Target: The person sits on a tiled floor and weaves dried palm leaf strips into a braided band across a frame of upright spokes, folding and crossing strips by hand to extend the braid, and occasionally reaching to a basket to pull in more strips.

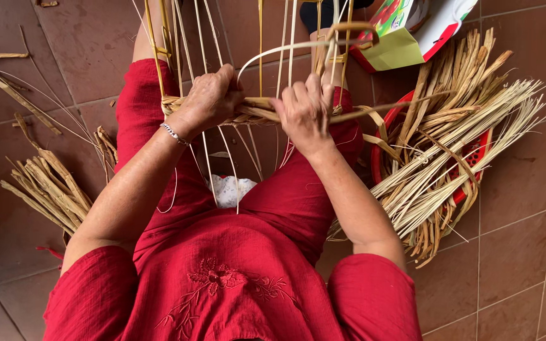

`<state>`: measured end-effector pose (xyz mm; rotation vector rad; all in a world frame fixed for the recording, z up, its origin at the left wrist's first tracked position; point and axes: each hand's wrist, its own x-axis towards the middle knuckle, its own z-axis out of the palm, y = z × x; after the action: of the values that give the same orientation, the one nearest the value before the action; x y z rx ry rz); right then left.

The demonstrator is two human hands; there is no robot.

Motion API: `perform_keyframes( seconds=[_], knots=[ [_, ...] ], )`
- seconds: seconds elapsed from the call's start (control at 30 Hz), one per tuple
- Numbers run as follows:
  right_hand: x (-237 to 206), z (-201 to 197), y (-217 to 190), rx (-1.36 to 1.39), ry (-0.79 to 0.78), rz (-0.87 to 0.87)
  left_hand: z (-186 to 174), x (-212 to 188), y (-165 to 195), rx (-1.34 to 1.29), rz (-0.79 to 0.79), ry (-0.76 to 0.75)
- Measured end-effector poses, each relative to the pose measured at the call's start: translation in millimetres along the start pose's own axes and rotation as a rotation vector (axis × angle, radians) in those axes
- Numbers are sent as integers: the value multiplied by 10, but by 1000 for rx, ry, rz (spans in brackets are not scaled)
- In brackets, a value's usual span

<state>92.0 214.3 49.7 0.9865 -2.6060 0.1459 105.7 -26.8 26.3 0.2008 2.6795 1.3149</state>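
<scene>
Brown tiled floor (519, 252). Left hand (208, 98) and right hand (306, 108) both clenched on woven band (257, 112); few rows done, upright stakes (203, 31) bare above, strip bundle (450, 151) unused.

Both hands (206, 101) (304, 110) forward, fingers curled.

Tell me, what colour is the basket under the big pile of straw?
Red basket, seen best in the head view.

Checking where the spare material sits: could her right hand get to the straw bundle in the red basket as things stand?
Probably yes. The right hand grips the woven rim, and the straw bundle lies just to its right with nothing between.
</scene>
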Motion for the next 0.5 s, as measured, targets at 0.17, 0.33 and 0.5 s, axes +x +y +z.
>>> perform_keyframes(
  seconds=[0.17, 0.33, 0.5],
  knots=[
    [-325, -344, -25, 78, -141, -51, 146, 31, 31, 65, -109, 107],
    [-422, -664, 220, -136, -180, -94, 120, 65, 107, 123, -213, 50],
    [-583, -895, 577, -87, -444, 174, 158, 111, 150, 139, -180, 3]
  ],
)
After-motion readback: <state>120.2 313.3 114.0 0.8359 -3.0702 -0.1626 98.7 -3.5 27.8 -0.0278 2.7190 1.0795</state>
